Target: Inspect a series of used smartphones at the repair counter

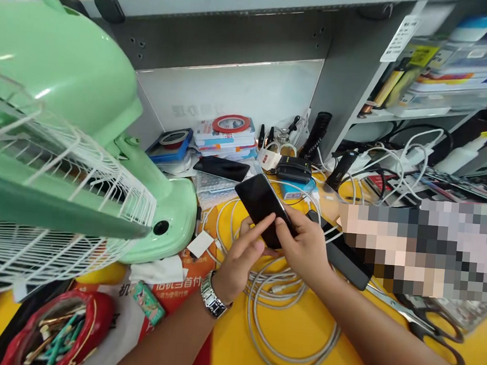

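Note:
A black smartphone (261, 201) with a dark screen lies tilted in my right hand (308, 244). My right thumb rests on the lower part of its screen, and the other fingers pass behind the phone, mostly hidden. My left hand (237, 261), with a metal watch (212, 296) at the wrist, reaches in from the lower left. Its index finger is stretched out and touches the screen beside the right thumb. The left thumb is apart from the index finger, and another left finger is partly hidden near the phone's edge. A coiled grey cable (273, 342) lies below both hands.
On the left stands a green fan (173, 216) with a white wire guard. A second phone (221, 168) lies behind the hands. Black-handled scissors (430, 329) lie at right. A red bowl (104, 312) holds small sticks. Boxes, cables and a grey shelf (237, 41) stand behind.

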{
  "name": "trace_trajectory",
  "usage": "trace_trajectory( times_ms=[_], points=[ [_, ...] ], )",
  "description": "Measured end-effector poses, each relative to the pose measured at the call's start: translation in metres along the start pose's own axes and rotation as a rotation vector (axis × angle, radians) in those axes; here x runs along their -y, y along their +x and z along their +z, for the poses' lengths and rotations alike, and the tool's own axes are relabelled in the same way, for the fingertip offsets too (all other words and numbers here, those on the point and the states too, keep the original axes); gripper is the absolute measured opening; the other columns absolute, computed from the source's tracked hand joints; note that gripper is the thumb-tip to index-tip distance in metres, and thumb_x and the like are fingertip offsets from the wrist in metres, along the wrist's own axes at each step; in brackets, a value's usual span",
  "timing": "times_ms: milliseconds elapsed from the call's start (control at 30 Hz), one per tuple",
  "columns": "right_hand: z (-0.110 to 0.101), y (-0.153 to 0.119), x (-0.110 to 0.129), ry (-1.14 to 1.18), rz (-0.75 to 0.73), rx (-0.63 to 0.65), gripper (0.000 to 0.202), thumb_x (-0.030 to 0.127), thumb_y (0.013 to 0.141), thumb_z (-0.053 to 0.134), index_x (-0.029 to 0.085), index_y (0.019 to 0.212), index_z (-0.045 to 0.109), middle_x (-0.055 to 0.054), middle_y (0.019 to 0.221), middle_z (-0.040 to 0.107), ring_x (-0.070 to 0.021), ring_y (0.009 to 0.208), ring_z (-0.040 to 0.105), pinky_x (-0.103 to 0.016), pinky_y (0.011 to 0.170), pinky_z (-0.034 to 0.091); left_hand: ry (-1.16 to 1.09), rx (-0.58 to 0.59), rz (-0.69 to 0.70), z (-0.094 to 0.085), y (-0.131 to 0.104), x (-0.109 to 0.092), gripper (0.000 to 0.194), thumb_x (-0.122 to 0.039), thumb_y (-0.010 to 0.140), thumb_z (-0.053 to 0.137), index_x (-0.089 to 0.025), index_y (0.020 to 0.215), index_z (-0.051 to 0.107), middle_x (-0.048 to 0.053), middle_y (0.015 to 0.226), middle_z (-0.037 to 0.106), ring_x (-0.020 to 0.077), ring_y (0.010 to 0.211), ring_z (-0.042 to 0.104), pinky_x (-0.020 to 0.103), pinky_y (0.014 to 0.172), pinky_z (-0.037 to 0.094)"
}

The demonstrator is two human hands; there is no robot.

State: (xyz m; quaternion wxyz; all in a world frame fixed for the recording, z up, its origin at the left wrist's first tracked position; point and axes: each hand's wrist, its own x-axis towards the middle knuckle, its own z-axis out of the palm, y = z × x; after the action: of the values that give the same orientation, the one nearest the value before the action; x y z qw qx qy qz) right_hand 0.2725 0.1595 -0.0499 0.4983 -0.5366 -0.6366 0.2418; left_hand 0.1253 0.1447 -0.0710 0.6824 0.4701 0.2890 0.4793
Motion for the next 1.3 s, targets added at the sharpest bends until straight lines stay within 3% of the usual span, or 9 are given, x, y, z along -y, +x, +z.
trace_trajectory(
  times_ms=[100, 167, 233, 400, 633, 967, 1300],
  points=[
    [0.003, 0.001, 0.001, 0.225, 0.140, 0.000, 0.024, 0.031, 0.088, 0.055, 0.020, 0.104, 0.069, -0.004, 0.093, 0.074, -0.0218, 0.084, 0.067, -0.034, 0.075, 0.054, 0.056, -0.124, 0.027, 0.001, 0.001, -0.005, 0.048, -0.042, 0.092, 0.053, -0.033, 0.140, 0.050, 0.007, 0.122, 0.054, 0.0180, 0.090, 0.060, 0.029, 0.069, 0.057],
    [0.004, 0.002, 0.003, 0.463, 0.285, 0.045, 0.029, 0.035, 0.085, 0.059, 0.018, 0.106, 0.068, -0.005, 0.087, 0.073, -0.0212, 0.078, 0.068, -0.033, 0.069, 0.055, 0.106, -0.241, 0.059, 0.001, 0.003, -0.010, 0.056, -0.041, 0.089, 0.059, -0.033, 0.142, 0.045, 0.003, 0.102, 0.056, 0.0105, 0.066, 0.055, 0.024, 0.057, 0.053],
    [0.004, 0.003, 0.005, 0.688, 0.440, 0.113, 0.038, 0.035, 0.081, 0.064, 0.018, 0.116, 0.065, -0.004, 0.082, 0.073, -0.0204, 0.071, 0.068, -0.033, 0.064, 0.056, 0.161, -0.293, 0.093, -0.001, 0.004, -0.013, 0.058, -0.041, 0.086, 0.064, -0.032, 0.141, 0.048, 0.000, 0.089, 0.053, 0.0080, 0.058, 0.051, 0.022, 0.052, 0.049],
    [-0.002, 0.007, 0.009, 0.894, 0.661, 0.240, 0.069, 0.020, 0.073, 0.061, 0.027, 0.140, 0.045, 0.001, 0.079, 0.073, -0.0165, 0.057, 0.066, -0.028, 0.052, 0.054, 0.097, -0.318, 0.038, -0.005, 0.005, -0.014, 0.053, -0.038, 0.083, 0.069, -0.029, 0.134, 0.057, -0.002, 0.082, 0.055, 0.0067, 0.058, 0.046, 0.020, 0.053, 0.044],
    [-0.006, 0.003, 0.015, 1.005, 0.671, 0.356, 0.048, 0.029, 0.081, 0.062, 0.025, 0.129, 0.054, -0.003, 0.093, 0.071, -0.0122, 0.046, 0.063, -0.023, 0.035, 0.049, -0.228, -0.244, -0.068, -0.004, 0.009, -0.019, 0.048, -0.042, 0.083, 0.068, -0.018, 0.124, 0.064, 0.008, 0.105, 0.070, 0.0190, 0.087, 0.064, 0.026, 0.068, 0.050],
    [-0.005, 0.003, 0.015, 1.072, 0.707, 0.359, 0.045, 0.028, 0.081, 0.062, 0.018, 0.124, 0.056, -0.007, 0.086, 0.074, -0.0144, 0.049, 0.066, -0.022, 0.040, 0.052, -0.267, -0.207, -0.049, -0.007, 0.010, -0.013, 0.051, -0.044, 0.080, 0.071, -0.018, 0.123, 0.065, 0.003, 0.084, 0.065, 0.0113, 0.068, 0.056, 0.025, 0.061, 0.046],
    [-0.008, 0.005, 0.017, 1.080, 0.732, 0.374, 0.047, 0.026, 0.080, 0.061, 0.014, 0.125, 0.055, -0.010, 0.085, 0.074, -0.0165, 0.050, 0.067, -0.023, 0.042, 0.051, -0.263, -0.200, -0.080, -0.009, 0.010, -0.011, 0.055, -0.047, 0.080, 0.071, -0.020, 0.126, 0.061, 0.002, 0.090, 0.066, 0.0118, 0.070, 0.058, 0.028, 0.067, 0.047]
  ],
)
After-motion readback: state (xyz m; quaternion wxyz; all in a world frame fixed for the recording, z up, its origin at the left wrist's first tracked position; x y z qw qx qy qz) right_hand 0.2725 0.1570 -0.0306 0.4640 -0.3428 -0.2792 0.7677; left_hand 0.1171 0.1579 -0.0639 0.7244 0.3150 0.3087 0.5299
